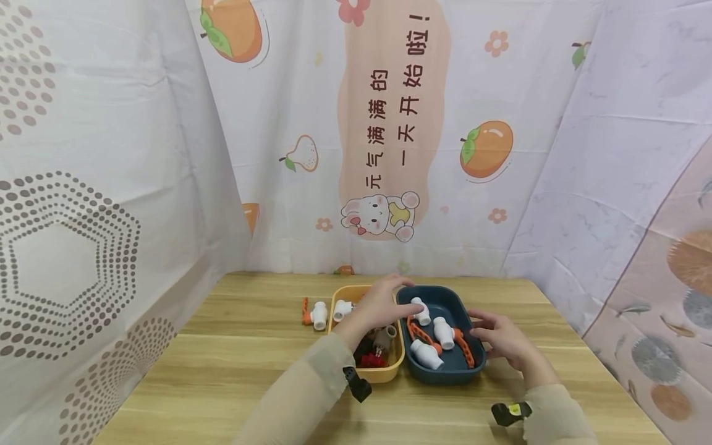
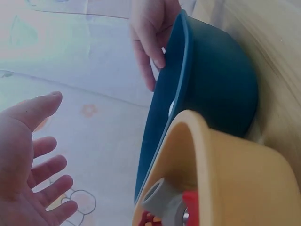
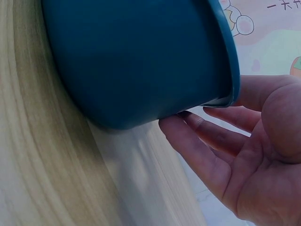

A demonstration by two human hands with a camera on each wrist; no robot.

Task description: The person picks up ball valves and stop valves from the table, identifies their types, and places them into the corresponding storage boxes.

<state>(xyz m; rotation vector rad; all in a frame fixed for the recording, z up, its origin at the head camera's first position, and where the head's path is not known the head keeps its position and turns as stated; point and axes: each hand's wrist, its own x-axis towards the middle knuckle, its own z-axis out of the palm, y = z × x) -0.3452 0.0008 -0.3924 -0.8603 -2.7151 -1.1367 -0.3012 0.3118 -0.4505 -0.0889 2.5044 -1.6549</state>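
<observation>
My left hand [image 1: 378, 306] hovers over the yellow bin [image 1: 394, 369], its thumb reaching across the left rim of the blue bin [image 1: 445, 377]. Its fingers are spread apart with nothing between them, as the left wrist view shows. At the blue bin's right side, my right hand [image 1: 503, 340] holds the rim, thumb over the edge and fingers against the outer wall. Inside the blue bin lie a white valve [image 1: 421, 311] near the left thumb, another white valve [image 1: 444, 334] with an orange handle, and a third white valve [image 1: 427, 355].
The yellow bin stands against the blue one and holds a white fitting [image 1: 342, 309], a grey valve [image 1: 385, 337] and red parts [image 1: 371, 360], partly hidden by my left arm. Left of it, a white valve [image 1: 319, 315] with an orange handle lies on the wooden table [image 1: 239, 352]. A printed curtain hangs behind.
</observation>
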